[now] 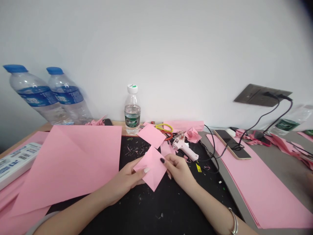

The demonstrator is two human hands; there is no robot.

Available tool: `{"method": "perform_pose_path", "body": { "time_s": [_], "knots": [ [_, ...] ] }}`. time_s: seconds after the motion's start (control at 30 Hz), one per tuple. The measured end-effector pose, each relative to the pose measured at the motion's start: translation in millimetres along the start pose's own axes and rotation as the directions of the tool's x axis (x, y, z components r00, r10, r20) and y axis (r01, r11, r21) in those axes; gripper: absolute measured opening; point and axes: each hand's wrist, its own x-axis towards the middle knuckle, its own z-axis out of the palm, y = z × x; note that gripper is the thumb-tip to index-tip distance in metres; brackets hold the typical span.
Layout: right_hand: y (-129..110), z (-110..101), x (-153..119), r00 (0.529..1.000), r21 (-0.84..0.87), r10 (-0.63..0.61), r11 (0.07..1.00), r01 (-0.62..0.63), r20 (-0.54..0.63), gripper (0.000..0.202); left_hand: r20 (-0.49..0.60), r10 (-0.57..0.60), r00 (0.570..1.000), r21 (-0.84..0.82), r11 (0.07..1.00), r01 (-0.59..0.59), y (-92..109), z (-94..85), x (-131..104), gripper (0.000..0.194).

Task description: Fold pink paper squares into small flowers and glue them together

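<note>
Between both hands is a small pink paper square [154,171], turned corner-down, with a faint crease along its middle. My left hand [128,176] pinches its left corner, the thumb lying on top. At the right corner, my right hand [179,171] grips the paper between thumb and fingers. Just beyond it lies another pink square [152,134]. A pale glue gun [185,147] rests past my right hand, beside a folded pink paper piece [193,134]. Scissors with yellow and red handles [165,128] lie behind the squares, partly hidden.
A small water bottle [132,112] stands by the wall; two large bottles [69,96] lean at left. Big pink sheets [83,160] cover the left side. At right, a phone [232,143] lies on a pink stack [264,189], with cables running to a wall socket [261,94].
</note>
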Motion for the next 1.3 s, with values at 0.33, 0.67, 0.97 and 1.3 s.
{"method": "perform_pose_path", "body": {
  "time_s": [0.33,0.67,0.97,1.3],
  "knots": [
    [-18,11,-18,0.926,-0.515,-0.351,0.773,0.370,0.139,0.024,0.112,-0.060,0.992,-0.043,0.997,0.065,-6,5.5,-2,0.055],
    [-18,7,-15,0.955,-0.261,-0.185,0.934,0.243,0.230,0.025,0.191,-0.077,0.979,0.248,0.968,0.028,2,8.4,-4,0.033],
    [-15,5,-12,0.947,-0.020,-0.149,0.987,0.161,0.284,0.020,0.216,-0.088,0.972,0.149,0.987,0.057,-1,6.7,-3,0.029],
    [-15,2,-12,0.931,-0.134,-0.304,0.933,0.333,0.200,0.014,0.118,-0.057,0.991,0.037,0.998,0.053,-6,3.9,-1,0.032]
  ]
}}
